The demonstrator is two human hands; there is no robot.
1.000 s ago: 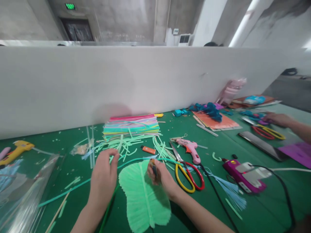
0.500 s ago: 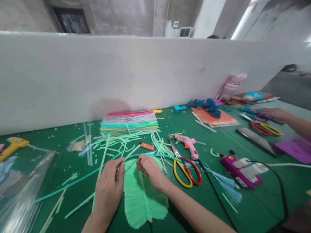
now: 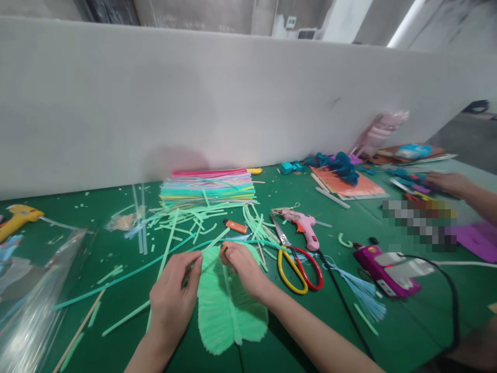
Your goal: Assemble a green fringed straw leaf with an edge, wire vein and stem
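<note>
The leaf (image 3: 217,316) lies on the green surface (image 3: 108,357), lower centre of the frame. Over its upper part, the right hand (image 3: 244,269) curls round a small item (image 3: 224,248), mostly hidden. At its upper left edge, the left hand (image 3: 174,287) seems to pinch a strip (image 3: 126,318). Beyond lie a lighter (image 3: 236,227) and stems (image 3: 205,189); scissors (image 3: 285,239) and a pink glue gun (image 3: 305,224) lie right of centre.
</note>
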